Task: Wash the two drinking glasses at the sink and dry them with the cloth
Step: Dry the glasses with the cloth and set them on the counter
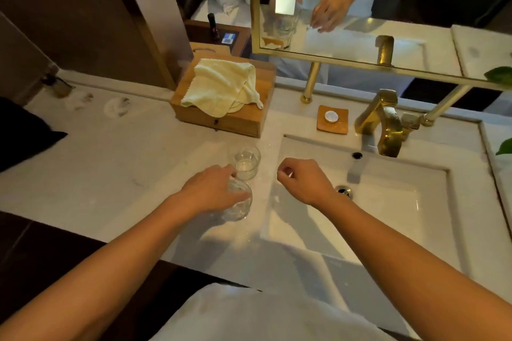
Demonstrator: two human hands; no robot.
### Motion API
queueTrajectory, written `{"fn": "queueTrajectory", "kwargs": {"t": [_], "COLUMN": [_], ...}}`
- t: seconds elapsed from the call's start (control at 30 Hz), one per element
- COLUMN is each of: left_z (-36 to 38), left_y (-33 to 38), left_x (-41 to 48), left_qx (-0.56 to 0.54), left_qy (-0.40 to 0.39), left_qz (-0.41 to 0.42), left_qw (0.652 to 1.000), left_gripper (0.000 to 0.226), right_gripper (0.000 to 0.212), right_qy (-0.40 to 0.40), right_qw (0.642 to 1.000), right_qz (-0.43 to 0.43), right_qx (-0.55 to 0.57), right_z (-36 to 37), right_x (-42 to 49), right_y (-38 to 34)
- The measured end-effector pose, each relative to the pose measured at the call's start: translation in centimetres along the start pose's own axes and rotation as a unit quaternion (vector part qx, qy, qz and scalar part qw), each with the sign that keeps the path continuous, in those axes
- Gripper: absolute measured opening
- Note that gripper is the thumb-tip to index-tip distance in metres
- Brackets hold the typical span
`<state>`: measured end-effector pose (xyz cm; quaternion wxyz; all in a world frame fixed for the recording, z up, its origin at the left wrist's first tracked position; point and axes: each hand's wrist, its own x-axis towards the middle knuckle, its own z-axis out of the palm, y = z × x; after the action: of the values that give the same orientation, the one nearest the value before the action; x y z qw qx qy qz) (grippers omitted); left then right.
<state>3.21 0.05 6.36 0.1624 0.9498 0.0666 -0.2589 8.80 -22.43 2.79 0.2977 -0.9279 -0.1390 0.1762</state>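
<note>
Two clear drinking glasses stand on the white counter left of the sink [432, 219]. The far glass [246, 161] stands upright and free. My left hand [213, 188] reaches over the near glass [238, 206], fingers wrapped round its rim from above. My right hand [302, 178] hovers over the sink's left edge with fingers loosely curled, holding nothing. A pale yellow cloth [221, 86] lies draped over a wooden box [243, 122] at the back of the counter.
A gold faucet [383, 124] stands behind the basin, with a small wooden soap dish [332, 119] to its left. A gold-framed mirror [360, 36] hangs above. A dark object [22, 130] lies at the counter's far left. Green leaves [502, 147] show at the right edge.
</note>
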Motion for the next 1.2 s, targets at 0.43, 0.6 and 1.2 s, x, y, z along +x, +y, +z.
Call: {"fn": "queueTrajectory", "kwargs": {"t": [0.43, 0.6, 1.2], "left_z": [-17.0, -17.8, -18.6], "left_y": [-4.7, -6.2, -7.2], "left_x": [9.6, 16.0, 18.4], "left_qx": [-0.134, -0.13, -0.492], "left_qy": [0.214, 0.213, 0.172], "left_qz": [0.025, -0.015, 0.089], "left_qw": [0.967, 0.968, 0.849], "left_gripper": [0.024, 0.034, 0.043], "right_gripper": [0.044, 0.053, 0.019], "right_qy": [0.055, 0.059, 0.09], "right_qw": [0.998, 0.993, 0.921], "right_qz": [0.031, 0.093, 0.182], "right_qx": [0.004, 0.047, 0.332], "right_z": [-4.9, -3.3, -2.5], "right_x": [17.6, 21.8, 24.6], "right_y": [-13.8, -13.6, -14.0]}}
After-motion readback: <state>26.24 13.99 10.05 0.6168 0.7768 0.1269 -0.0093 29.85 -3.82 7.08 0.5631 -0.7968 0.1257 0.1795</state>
